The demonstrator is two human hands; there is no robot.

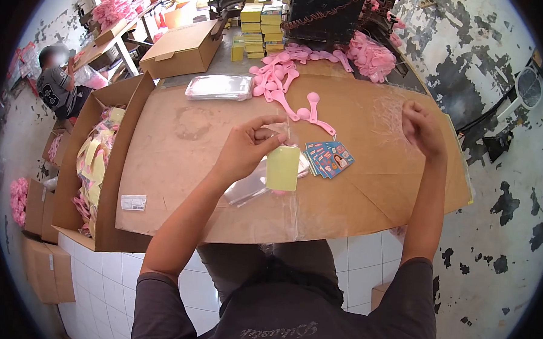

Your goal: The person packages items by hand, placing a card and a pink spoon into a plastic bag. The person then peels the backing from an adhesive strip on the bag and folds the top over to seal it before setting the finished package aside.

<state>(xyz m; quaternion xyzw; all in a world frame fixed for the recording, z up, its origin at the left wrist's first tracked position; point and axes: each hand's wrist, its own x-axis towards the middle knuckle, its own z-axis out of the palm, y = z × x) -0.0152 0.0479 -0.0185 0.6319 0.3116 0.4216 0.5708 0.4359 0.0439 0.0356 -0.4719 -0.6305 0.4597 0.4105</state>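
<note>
Left hand (pixel 248 147) pinches the top of a yellow-green card (pixel 282 170) between thumb and fingers, holding it over the desk (pixel 168 165), nearer the front edge than the far one. Right hand (pixel 423 129) has its fingers curled near the desk's right edge, beside fine clear strands (pixel 390 114); I cannot tell whether it grips one. I'd judge a light pinch best, so the card hangs without creasing and swings clear of the printed cards (pixel 330 160) just right of it. Pink spoons (pixel 277 97) crowd the far side and a carton (pixel 121 163) walls the left edge, so my easier path lies between printed cards and right hand.
</note>
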